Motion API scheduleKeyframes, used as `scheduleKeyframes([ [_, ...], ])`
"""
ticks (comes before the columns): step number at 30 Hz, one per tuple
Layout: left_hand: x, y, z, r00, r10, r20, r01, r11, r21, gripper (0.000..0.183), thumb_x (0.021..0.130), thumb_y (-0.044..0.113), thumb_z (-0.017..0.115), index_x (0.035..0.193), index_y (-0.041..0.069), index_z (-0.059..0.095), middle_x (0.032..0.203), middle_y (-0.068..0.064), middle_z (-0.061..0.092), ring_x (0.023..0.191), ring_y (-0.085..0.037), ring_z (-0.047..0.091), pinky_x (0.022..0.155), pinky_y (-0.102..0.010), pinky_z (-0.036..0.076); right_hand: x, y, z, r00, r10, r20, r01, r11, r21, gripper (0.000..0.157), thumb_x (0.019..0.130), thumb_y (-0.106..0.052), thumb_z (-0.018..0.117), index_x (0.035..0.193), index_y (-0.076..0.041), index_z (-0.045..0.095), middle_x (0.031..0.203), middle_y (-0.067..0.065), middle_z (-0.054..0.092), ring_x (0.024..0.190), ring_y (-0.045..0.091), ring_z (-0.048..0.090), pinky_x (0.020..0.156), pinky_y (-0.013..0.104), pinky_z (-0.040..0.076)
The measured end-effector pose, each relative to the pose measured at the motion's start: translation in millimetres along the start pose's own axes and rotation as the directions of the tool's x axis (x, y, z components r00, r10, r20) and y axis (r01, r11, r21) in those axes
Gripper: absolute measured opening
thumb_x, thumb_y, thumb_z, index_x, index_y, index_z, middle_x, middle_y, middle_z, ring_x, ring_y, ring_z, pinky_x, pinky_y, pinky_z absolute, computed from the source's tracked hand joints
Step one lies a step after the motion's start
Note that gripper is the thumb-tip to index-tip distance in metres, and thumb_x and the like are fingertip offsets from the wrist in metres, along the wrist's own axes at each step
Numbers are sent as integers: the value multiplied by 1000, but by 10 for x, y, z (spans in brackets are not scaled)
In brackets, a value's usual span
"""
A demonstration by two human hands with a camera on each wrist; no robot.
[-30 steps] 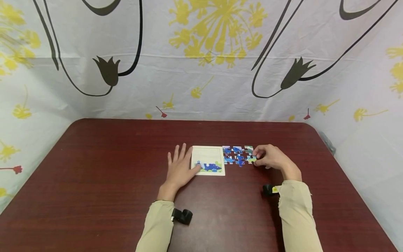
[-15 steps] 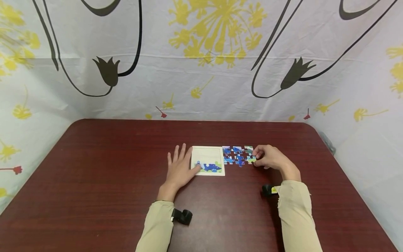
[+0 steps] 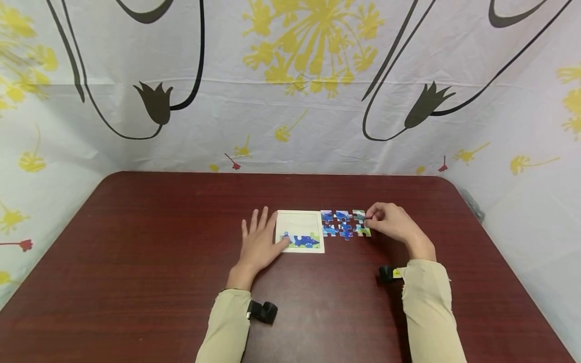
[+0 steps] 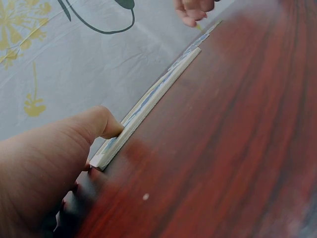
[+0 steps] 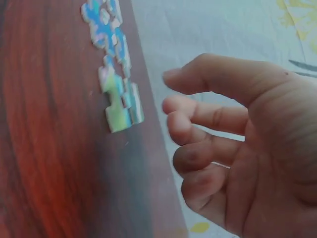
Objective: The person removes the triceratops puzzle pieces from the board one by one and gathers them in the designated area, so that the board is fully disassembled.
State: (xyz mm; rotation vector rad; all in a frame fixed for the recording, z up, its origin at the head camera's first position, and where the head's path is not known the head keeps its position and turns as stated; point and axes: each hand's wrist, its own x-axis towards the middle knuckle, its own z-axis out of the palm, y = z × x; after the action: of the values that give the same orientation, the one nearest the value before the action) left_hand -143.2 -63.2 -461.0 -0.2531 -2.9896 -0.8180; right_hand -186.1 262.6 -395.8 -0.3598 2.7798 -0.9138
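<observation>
- Left hand [image 3: 257, 245]: spread wide, thumb on square tray [image 3: 299, 221]
- Right hand [image 3: 394, 224]: loosely curled, narrow gap, near flat knobbed pieces [image 3: 345, 230]
- Table [image 3: 150, 262]: glossy, wood-grained

This seemed to be a small screened corner of a room, arranged around one dark red-brown, wood-grained desk [image 3: 327, 292] with rounded far corners. A thin white sheet [image 3: 254, 116], printed with yellow dandelion-like flowers [image 3: 317, 30] and dark grey tulips [image 3: 156, 103], hung behind the desk and along both sides, showing creases as a curtain does. Whether the corner belonged to a home or to a lab could not be told.
</observation>
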Motion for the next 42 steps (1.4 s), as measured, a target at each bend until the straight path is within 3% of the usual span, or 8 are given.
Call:
scheduleKeyframes([
  [6,-5,7,4,1000,2,-2,-2,1000,-3,78,83,47,55,147,13,29,153,-12,14,141,-30,0,107,-55,-5,31,-169,35,994,-74,-83,72,997,-23,10,86,-15,63,88,-5,61,74,3,57,65,18,51,61,33,42],
  [12,-2,8,6,1000,4,3,-4,1000,-4,78,83,47,55,148,13,27,154,-12,13,141,-30,-1,107,-55,-6,128,-530,293,978,-193,-74,190,981,-51,8,84,-14,63,88,-7,62,72,-1,58,60,13,50,58,30,43],
  [14,-1,8,6,1000,4,6,-4,1000,-3,78,84,47,55,148,13,27,154,-12,13,141,-30,-1,107,-55,-6,165,-676,446,969,-245,-42,242,968,-64,12,83,-13,64,92,-6,62,71,-2,58,58,11,49,57,28,43],
  [18,-5,9,1,1000,7,21,-7,1000,6,76,85,47,53,148,13,27,154,-12,12,140,-30,-2,106,-55,-6,207,-930,780,939,-331,95,336,941,-37,29,84,-11,63,110,0,57,71,-3,58,54,7,49,55,26,43],
  [22,-6,9,-10,999,15,29,-16,1000,14,76,86,48,51,148,13,25,154,-12,11,140,-31,-2,106,-55,-6,215,-1078,1025,915,-362,178,376,925,-55,37,87,-13,62,121,1,54,68,-4,56,54,6,48,56,26,43],
  [32,-15,-13,-40,1000,23,2,-23,1000,-14,77,86,48,54,148,13,27,154,-14,12,140,-32,-2,106,-57,-5,232,-1157,1163,910,-382,161,399,913,-90,34,88,-10,61,121,-3,57,67,-6,54,55,7,48,56,26,43],
  [42,-8,13,-33,1000,23,15,-23,1000,-2,76,86,49,52,148,13,27,153,-14,12,140,-31,-1,106,-56,-5,205,-1135,1158,928,-352,122,359,933,-36,33,86,-8,62,117,1,57,66,-6,53,55,6,48,55,24,42],
])
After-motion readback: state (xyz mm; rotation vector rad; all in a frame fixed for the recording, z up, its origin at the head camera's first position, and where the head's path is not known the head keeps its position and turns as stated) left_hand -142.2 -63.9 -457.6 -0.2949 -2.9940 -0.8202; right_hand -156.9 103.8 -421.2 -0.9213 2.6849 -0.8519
